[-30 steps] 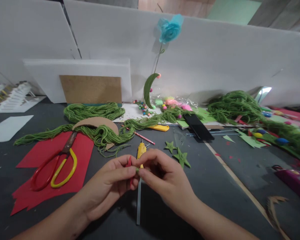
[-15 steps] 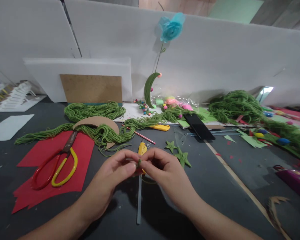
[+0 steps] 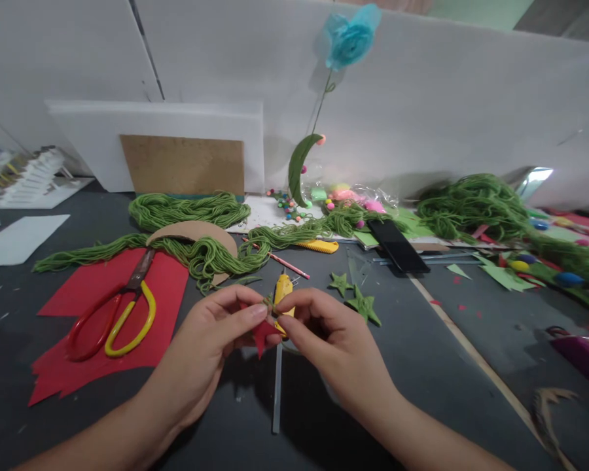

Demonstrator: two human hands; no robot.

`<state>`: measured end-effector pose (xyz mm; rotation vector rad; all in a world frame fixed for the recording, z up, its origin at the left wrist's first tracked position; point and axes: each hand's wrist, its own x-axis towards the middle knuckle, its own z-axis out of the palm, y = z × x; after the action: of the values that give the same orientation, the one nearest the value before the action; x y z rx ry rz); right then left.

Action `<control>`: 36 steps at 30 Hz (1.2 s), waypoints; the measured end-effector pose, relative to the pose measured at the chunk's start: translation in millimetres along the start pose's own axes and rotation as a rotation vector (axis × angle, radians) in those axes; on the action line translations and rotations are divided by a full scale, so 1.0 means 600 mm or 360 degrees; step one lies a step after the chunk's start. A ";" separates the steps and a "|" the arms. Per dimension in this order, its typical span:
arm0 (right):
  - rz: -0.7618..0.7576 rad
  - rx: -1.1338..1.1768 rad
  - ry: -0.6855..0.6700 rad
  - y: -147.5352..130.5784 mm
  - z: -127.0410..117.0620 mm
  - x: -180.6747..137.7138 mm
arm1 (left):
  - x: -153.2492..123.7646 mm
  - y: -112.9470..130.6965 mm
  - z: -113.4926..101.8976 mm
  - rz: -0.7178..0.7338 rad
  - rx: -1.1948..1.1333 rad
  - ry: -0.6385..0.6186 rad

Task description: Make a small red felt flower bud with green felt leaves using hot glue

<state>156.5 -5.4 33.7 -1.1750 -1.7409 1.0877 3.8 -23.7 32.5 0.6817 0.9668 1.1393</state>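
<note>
My left hand (image 3: 211, 343) pinches a small red star-shaped piece (image 3: 264, 333) above the dark table. Facing it, my right hand (image 3: 331, 343) pinches a bit of green yarn (image 3: 269, 303) at the top of that red piece. The fingertips of both hands meet there. A yellow glue gun (image 3: 281, 294) with a clear glue stick (image 3: 277, 389) lies on the table just behind and under my hands. Two green stars (image 3: 356, 297) lie to the right of my right hand.
Red paper (image 3: 103, 314) with red-and-yellow scissors (image 3: 115, 311) lies at left. Green yarn skeins (image 3: 191, 216) drape over a cardboard piece (image 3: 196, 234). A black phone (image 3: 397, 245), yellow comb (image 3: 318, 246), beads, and more yarn (image 3: 476, 206) sit behind. White foam boards (image 3: 422, 111) stand at the back.
Both hands rose slightly and moved away from me over the glue gun. The red piece now shows as a star below my fingers, with green yarn at its top.
</note>
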 end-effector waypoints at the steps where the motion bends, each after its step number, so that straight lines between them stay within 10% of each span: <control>1: -0.0033 -0.0026 -0.0001 -0.001 0.000 -0.001 | 0.000 0.001 0.001 0.0016 -0.0004 0.0010; 21: -0.0004 0.0132 -0.0074 -0.011 0.001 0.000 | 0.001 -0.010 -0.004 0.0542 0.0644 0.0218; 29: 0.0184 0.0325 -0.0222 -0.019 -0.010 -0.001 | -0.008 -0.006 -0.020 0.1388 0.1200 -0.0094; 36: 0.0265 0.0690 -0.0435 -0.018 -0.020 -0.004 | -0.019 0.008 -0.027 0.1611 0.1410 -0.0348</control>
<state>164.8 -7.2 47.7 -0.9407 -1.5092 1.6934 -14.1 -33.6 32.7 2.1344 0.9216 1.4064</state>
